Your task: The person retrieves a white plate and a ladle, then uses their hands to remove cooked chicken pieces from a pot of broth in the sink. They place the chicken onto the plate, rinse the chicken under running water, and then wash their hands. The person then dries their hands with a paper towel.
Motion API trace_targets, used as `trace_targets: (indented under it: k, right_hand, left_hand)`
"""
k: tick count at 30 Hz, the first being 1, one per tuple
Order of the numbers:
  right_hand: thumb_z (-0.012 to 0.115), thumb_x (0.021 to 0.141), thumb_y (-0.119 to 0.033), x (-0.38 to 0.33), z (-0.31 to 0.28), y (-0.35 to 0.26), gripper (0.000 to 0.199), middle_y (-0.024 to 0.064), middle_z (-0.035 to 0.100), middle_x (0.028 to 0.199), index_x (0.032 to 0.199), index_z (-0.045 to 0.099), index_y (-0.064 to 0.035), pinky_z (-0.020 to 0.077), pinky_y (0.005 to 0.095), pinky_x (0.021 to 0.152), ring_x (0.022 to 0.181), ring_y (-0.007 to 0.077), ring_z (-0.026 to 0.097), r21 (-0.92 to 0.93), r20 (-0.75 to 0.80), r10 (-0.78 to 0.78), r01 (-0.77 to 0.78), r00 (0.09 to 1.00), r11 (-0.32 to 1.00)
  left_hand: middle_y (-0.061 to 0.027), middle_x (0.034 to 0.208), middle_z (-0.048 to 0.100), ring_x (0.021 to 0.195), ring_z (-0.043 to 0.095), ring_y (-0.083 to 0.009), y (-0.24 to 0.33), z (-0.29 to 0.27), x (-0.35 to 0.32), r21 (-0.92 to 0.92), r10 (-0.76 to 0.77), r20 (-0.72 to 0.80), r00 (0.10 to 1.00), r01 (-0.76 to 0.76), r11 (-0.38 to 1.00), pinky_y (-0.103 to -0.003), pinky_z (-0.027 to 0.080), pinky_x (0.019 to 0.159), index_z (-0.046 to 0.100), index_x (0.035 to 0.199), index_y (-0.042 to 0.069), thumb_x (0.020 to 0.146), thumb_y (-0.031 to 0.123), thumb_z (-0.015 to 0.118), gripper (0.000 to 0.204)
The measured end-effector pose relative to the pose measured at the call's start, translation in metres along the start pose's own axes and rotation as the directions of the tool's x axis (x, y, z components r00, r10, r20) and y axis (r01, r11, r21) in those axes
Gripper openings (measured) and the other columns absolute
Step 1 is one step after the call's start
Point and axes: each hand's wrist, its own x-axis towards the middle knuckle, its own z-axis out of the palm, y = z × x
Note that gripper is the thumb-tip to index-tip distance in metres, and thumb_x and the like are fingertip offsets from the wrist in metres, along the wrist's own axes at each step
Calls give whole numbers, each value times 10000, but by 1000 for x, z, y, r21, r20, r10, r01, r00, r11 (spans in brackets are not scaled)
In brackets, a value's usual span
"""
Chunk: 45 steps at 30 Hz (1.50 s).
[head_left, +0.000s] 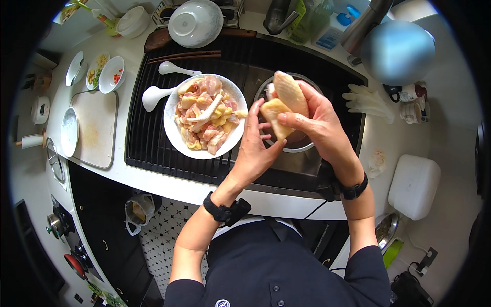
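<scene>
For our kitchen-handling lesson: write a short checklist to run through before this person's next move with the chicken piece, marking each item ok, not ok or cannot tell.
1. Raw chicken wing gripped by both the right hand and the left hand: ok.
2. Wing held over the metal bowl in the sink: ok.
3. White plate of cut raw chicken sits flat on the black ribbed drainer: ok.
4. Room left on the plate for another piece: cannot tell.
5. White spoons lie beside the plate, apart from the meat: ok.
6. Wing clean: cannot tell.
</scene>
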Motion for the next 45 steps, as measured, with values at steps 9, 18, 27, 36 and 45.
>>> trace_targets:
  k: [9,18,27,36,45]
  right_hand:
    - [735,903,-106,52,77,-15,526,57,620,1222,1359,493,-5,489,271,999,1125,124,609,272,270,-90,14,959,962]
    - [733,899,-151,68,118,-22,484,43,609,1145,1306,511,-13,473,287,983,1068,106,585,354,277,-154,48,948,934]
    - [747,904,-163,72,103,-31,467,33,627,1090,1287,523,-18,492,271,938,1014,84,594,339,267,-203,106,942,935]
    - [677,813,-90,88,84,69,515,217,665,1072,1282,483,-2,525,470,882,1032,409,655,-619,175,-208,271,962,737]
    - [674,810,-86,34,31,96,622,236,558,1313,1404,489,-68,501,459,991,1255,418,525,-719,110,-377,335,920,609]
  left_hand:
    - [-76,1162,640,1005,667,-164,33,-78,-15,-472,-58,-191,980,-40,880,-314,559,914,500,1325,34,970,81,658,391]
    - [18,999,578,893,544,-68,27,-96,-24,-237,-135,-38,990,122,964,-216,467,794,551,1235,49,1013,180,631,270]
    - [-6,872,662,713,582,-43,35,-108,-14,-166,-32,-275,961,-15,986,-190,477,628,641,1099,2,1061,136,516,187]
    - [-53,1157,614,892,604,-67,27,-161,-13,187,119,-446,887,-38,982,-211,485,727,556,1338,14,1017,91,576,331]
    - [-131,1548,403,1391,305,-356,27,-110,-12,912,345,-177,922,22,409,-471,239,1178,504,1454,125,859,122,694,625]
